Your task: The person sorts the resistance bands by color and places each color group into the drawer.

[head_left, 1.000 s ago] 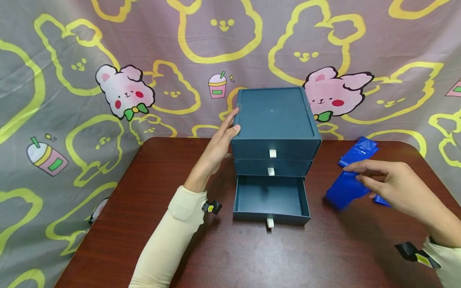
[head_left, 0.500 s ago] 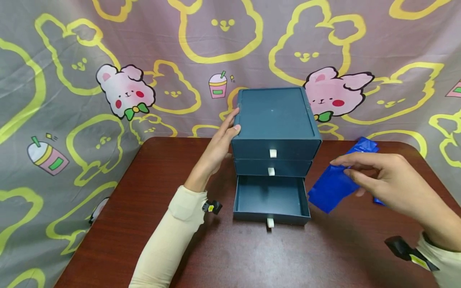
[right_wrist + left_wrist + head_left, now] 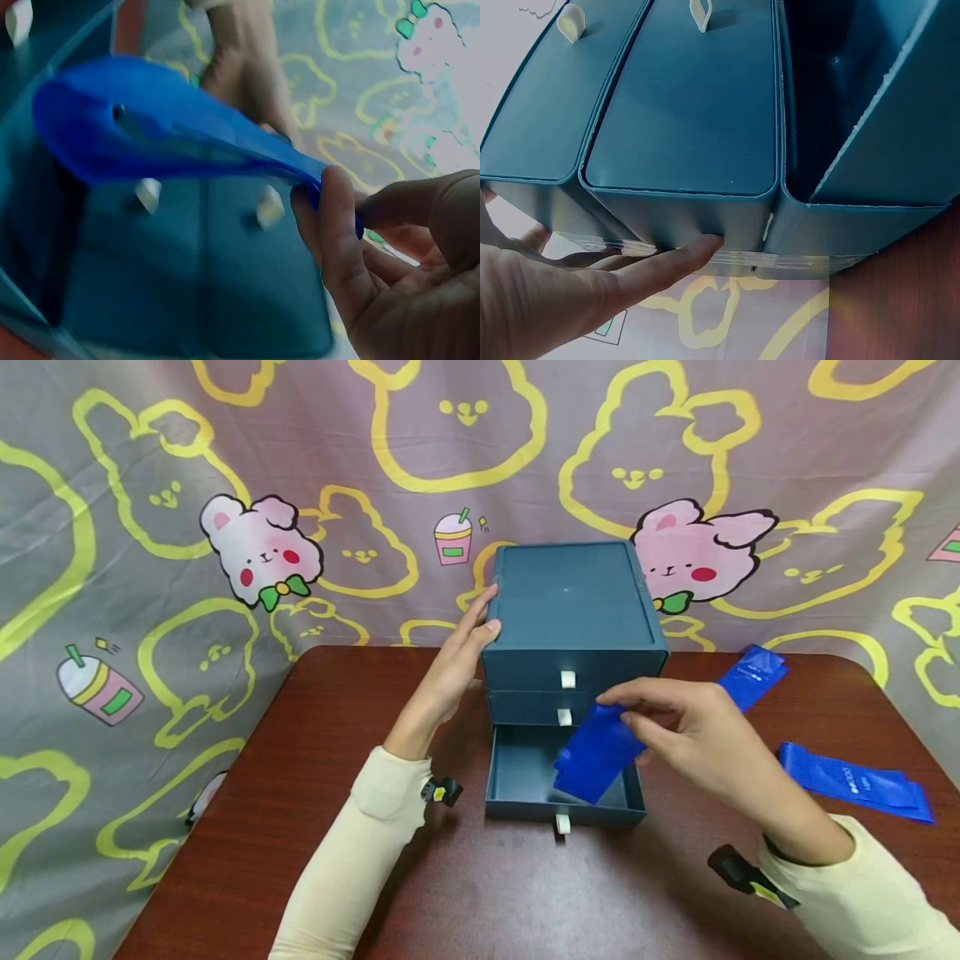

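Observation:
A dark teal drawer unit [image 3: 570,597] stands on the table in the head view. Its bottom drawer [image 3: 517,812] is pulled out, while the upper two are closed. My left hand [image 3: 450,668] rests with extended fingers against the unit's left side; the left wrist view shows the fingers [image 3: 682,261] touching that side. Between thumb and fingers, my right hand [image 3: 697,735] pinches one end of a flat blue loop band [image 3: 600,756]. The band hangs tilted over the pulled-out drawer, hiding part of its inside. Seen from the right wrist, the band [image 3: 150,97] bulges into a hollow loop.
Two more blue bands with white print lie on the table's right side: a far band [image 3: 753,677] behind my right hand and a nearer band [image 3: 855,783]. White pull tabs [image 3: 567,679] stick out from the drawers. A patterned curtain [image 3: 360,435] hangs behind the brown table [image 3: 300,760].
My right hand has carried the blue band leftward from the table's right side to over the pulled-out drawer, uncovering the nearer band. My left hand has stayed against the unit.

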`<state>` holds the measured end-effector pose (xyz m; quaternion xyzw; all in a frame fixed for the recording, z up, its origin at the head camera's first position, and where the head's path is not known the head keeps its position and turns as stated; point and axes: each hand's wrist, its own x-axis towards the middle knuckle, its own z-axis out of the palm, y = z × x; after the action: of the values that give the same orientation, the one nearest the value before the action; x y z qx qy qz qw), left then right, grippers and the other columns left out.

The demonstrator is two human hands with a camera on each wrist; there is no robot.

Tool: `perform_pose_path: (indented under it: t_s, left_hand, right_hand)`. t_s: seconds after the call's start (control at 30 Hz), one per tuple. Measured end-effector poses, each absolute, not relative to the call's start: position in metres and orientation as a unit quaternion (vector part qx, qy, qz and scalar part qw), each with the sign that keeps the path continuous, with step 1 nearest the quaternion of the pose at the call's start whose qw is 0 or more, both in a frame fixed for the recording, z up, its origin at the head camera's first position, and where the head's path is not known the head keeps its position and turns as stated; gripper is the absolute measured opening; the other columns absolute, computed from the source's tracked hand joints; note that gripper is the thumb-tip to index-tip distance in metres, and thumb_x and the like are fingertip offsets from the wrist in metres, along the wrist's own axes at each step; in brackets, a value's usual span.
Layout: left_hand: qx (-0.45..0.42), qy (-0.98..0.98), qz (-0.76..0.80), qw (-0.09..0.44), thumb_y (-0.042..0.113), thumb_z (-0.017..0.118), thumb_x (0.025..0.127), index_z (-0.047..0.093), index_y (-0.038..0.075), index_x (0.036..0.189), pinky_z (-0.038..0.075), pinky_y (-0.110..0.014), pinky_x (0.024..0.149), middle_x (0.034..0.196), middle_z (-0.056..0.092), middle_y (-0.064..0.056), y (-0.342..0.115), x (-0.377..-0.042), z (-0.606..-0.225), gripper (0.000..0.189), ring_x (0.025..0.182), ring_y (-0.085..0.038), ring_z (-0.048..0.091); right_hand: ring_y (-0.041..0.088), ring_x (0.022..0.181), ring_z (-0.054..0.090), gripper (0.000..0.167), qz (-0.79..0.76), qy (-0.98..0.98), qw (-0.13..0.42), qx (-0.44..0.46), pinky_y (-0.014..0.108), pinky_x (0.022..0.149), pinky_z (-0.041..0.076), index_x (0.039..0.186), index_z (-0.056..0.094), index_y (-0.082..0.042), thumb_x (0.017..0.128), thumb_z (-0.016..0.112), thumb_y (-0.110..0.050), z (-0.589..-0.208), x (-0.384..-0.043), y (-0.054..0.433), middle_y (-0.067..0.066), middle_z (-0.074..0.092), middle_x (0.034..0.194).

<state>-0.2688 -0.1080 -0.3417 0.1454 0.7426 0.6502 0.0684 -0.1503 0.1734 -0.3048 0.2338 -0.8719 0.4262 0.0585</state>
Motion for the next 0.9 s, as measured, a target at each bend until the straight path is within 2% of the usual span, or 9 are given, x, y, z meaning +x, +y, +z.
perform_pose_path:
  t_s: [0.1,0.23,0.4,0.5,0.77,0.9]
  left_hand:
    - [0.145,0.742,0.651,0.069,0.044,0.046,0.109,0.028,0.05,0.162,0.028,-0.086,0.108,0.176,0.014,0.008,-0.108,-0.268,-0.341,0.056,0.16,-0.033,0.02]
    - [0.143,0.743,0.651,0.068,0.044,0.046,0.109,0.028,0.05,0.162,0.027,-0.087,0.107,0.176,0.014,0.007,-0.108,-0.268,-0.341,0.056,0.16,-0.034,0.02]
    - [0.142,0.745,0.649,0.068,0.044,0.046,0.109,0.028,0.049,0.162,0.028,-0.087,0.107,0.176,0.014,0.007,-0.108,-0.268,-0.34,0.056,0.16,-0.035,0.02]
    - [0.142,0.746,0.647,0.068,0.044,0.046,0.109,0.028,0.049,0.163,0.029,-0.086,0.107,0.176,0.014,0.006,-0.108,-0.268,-0.34,0.056,0.16,-0.035,0.02]
    - [0.141,0.748,0.645,0.067,0.044,0.045,0.11,0.028,0.049,0.162,0.029,-0.086,0.107,0.176,0.014,0.007,-0.107,-0.267,-0.34,0.056,0.16,-0.033,0.021]
    - [0.14,0.746,0.648,0.067,0.043,0.046,0.11,0.028,0.05,0.162,0.029,-0.086,0.107,0.176,0.014,0.008,-0.107,-0.267,-0.34,0.056,0.16,-0.032,0.021]
  right_hand:
    - [0.019,0.08,0.076,0.028,0.443,-0.863,0.042,0.238,0.023,0.059,0.06,0.123,0.074,-0.004,0.098,0.065,0.005,-0.317,-0.156,0.156,0.02,0.075,0.121]
    - [0.019,0.08,0.076,0.027,0.462,-0.856,0.022,0.233,0.024,0.06,0.061,0.122,0.075,-0.003,0.099,0.063,0.005,-0.332,-0.163,0.135,0.021,0.073,0.124]
    - [0.014,0.067,0.075,0.026,0.486,-0.843,0.022,0.229,0.025,0.059,0.061,0.119,0.075,-0.001,0.099,0.062,0.007,-0.346,-0.169,0.114,0.022,0.074,0.12]
    - [0.012,0.064,0.074,0.024,0.501,-0.836,0.029,0.222,0.025,0.059,0.06,0.118,0.075,-0.001,0.099,0.063,0.007,-0.352,-0.17,0.105,0.021,0.075,0.115]
    - [0.021,0.082,0.076,0.022,0.504,-0.848,-0.001,0.164,0.027,0.059,0.061,0.12,0.071,0.002,0.101,0.061,0.005,-0.38,-0.165,0.109,0.022,0.074,0.11]
    - [0.022,0.08,0.076,0.022,0.489,-0.861,0.009,0.135,0.029,0.057,0.061,0.119,0.072,0.002,0.1,0.06,0.006,-0.392,-0.164,0.12,0.022,0.074,0.109]
